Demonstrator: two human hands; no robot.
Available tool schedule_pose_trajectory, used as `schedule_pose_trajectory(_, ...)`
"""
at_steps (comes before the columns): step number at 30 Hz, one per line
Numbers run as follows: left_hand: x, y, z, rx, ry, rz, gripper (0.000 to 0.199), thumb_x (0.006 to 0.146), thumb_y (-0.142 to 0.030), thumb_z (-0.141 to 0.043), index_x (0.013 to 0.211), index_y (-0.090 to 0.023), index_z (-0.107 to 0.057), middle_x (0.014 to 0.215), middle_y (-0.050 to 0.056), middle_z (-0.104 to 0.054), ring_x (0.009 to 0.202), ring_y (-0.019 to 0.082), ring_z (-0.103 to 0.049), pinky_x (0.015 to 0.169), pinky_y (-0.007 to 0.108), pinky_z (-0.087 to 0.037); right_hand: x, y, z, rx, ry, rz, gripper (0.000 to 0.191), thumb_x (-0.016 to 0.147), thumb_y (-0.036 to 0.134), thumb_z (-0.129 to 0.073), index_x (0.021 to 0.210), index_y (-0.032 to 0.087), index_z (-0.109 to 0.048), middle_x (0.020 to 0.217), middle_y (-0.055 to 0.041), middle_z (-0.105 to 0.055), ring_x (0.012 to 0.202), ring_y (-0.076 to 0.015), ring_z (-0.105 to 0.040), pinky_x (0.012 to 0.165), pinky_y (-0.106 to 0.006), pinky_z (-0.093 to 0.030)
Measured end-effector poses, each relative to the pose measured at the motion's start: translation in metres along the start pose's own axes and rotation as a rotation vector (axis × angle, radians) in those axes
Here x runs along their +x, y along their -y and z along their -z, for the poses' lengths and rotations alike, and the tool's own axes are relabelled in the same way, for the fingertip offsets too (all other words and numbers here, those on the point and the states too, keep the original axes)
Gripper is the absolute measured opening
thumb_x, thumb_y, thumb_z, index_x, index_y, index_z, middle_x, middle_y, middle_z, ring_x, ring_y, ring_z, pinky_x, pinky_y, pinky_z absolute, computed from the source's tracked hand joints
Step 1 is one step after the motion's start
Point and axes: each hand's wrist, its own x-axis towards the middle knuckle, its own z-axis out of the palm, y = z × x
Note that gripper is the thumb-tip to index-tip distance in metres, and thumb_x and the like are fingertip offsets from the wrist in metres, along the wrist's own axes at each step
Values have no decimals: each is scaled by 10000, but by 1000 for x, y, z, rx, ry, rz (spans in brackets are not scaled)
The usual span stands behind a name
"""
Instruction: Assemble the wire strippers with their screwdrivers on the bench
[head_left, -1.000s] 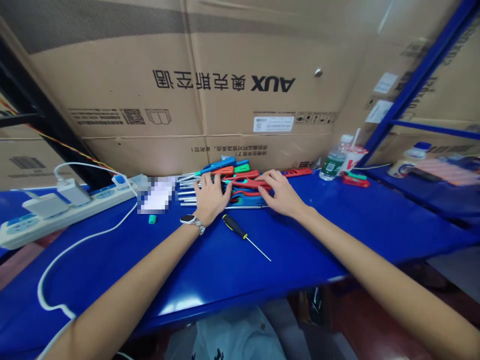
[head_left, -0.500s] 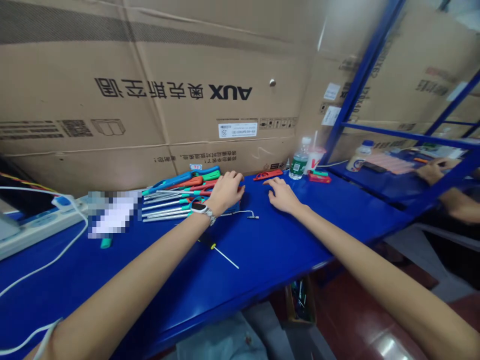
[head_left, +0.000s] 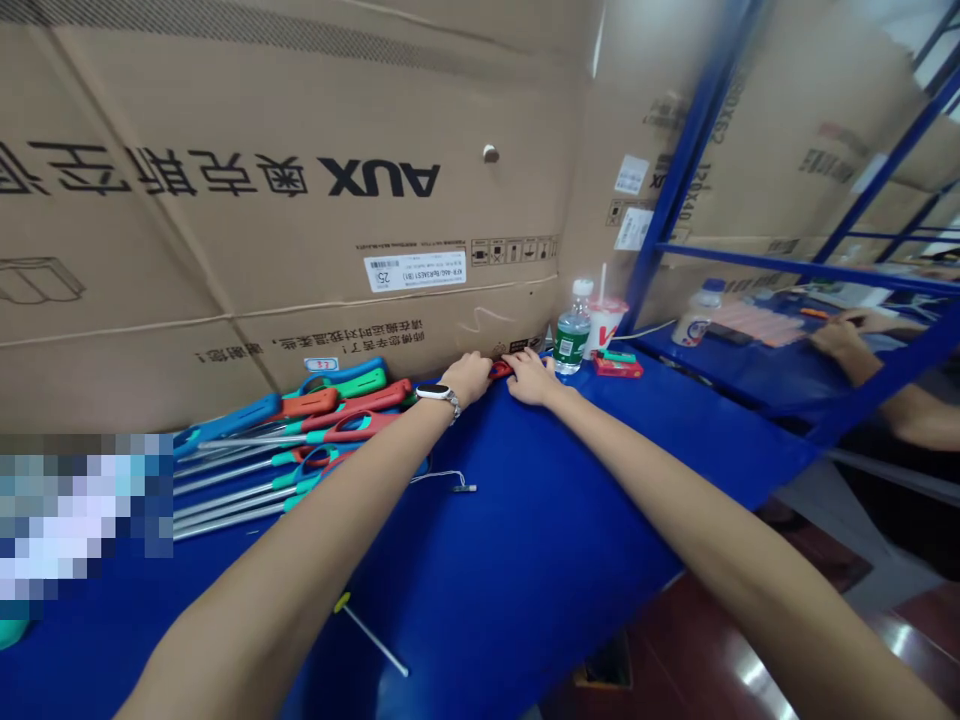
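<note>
Both hands meet at the far edge of the table, over a red lighter handle piece (head_left: 500,370) that shows only between them. My left hand (head_left: 469,378) has its fingers closed on the piece's left end. On the other end, my right hand (head_left: 531,380) curls its fingers over it. Left of them lies a row of long-nosed lighters (head_left: 360,428) with red, blue, green and orange handles and metal tubes. A small part with white wires (head_left: 463,488) rests nearer to me. The screwdriver (head_left: 375,638) is partly hidden by my left forearm.
A green-labelled water bottle (head_left: 571,335), a cup with a straw (head_left: 606,325) and a red-and-green item (head_left: 618,364) stand right of my hands. Cardboard (head_left: 300,250) walls the back. A blue metal frame (head_left: 675,190) separates another person's arm (head_left: 885,390) at the right.
Both hands have moved to the red handle piece at the back, the left leaving the lighters and the right moving in beside it. The view has turned right.
</note>
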Motion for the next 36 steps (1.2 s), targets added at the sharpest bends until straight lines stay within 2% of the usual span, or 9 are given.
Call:
schedule_pose_trajectory(7,-12,14,5,13,6,-42,285,946,-72,-520,1087,-165,-750,1127,140,-726,1090,258,-696,948,324,-531,-13,-2,5,-43,-31,89,393,950,276,-483,1299,193,-644,1255,-168,-620,1212,-336,-561,1015,-515,-410)
schedule_pose_trajectory(11,-34,21,26,9,-50,-58,270,965,-138,-559,1150,-186,-749,1159,129,-720,1140,269,-665,962,325,-524,-34,8,17,-42,-55,135,338,1000,279,-441,1250,193,-651,1204,-143,-652,1088,-290,-634,938,-426,-455)
schedule_pose_trajectory(14,-62,23,49,10,-107,-62,296,990,-167,-540,1207,-206,-739,1204,120,-693,1171,280,-643,970,338,-520,-55,25,24,28,-145,158,342,1025,292,-416,1273,197,-631,1189,-129,-687,1027,-274,-671,871,-381,-480)
schedule_pose_trajectory(17,-106,28,68,3,-186,-75,324,1005,-145,-499,1226,-199,-729,1159,111,-682,1085,260,-671,936,344,-534,-80,51,29,171,-229,212,338,1018,305,-445,1286,218,-630,1160,-92,-734,1015,-276,-694,831,-364,-500)
schedule_pose_trajectory(20,-163,40,76,-14,-237,-90,313,1011,-178,-518,1272,-170,-689,1174,114,-670,1059,257,-672,902,355,-548,-103,85,33,273,-248,304,346,994,305,-486,1295,224,-634,1188,-75,-747,1016,-273,-708,840,-363,-518)
schedule_pose_trajectory(25,-269,66,69,-121,-327,-114,346,1044,-377,-511,1328,-212,-620,1256,97,-665,1205,270,-616,1032,411,-496,-137,151,38,322,-203,562,344,961,263,-520,1278,212,-642,1245,-84,-734,1017,-258,-710,861,-360,-513)
schedule_pose_trajectory(28,-324,79,59,-280,-304,-31,367,1081,-396,-408,1321,-216,-620,1190,87,-678,1096,230,-657,978,379,-520,-153,195,37,297,-107,738,261,984,290,-521,1179,206,-675,1135,-86,-760,967,-245,-708,804,-340,-493)
schedule_pose_trajectory(32,-375,93,44,-428,-289,103,379,1088,-398,-366,1119,-214,-695,1017,62,-675,938,204,-662,884,349,-538,-168,244,36,183,-49,862,240,1014,326,-513,1140,200,-674,1032,-85,-750,891,-236,-684,756,-342,-450)
schedule_pose_trajectory(36,-402,106,34,-521,-244,167,347,1076,-422,-406,1144,-229,-687,1091,57,-672,969,201,-664,910,353,-539,-172,268,36,78,-44,915,216,1009,288,-527,1132,192,-676,1039,-94,-716,935,-245,-648,793,-363,-415)
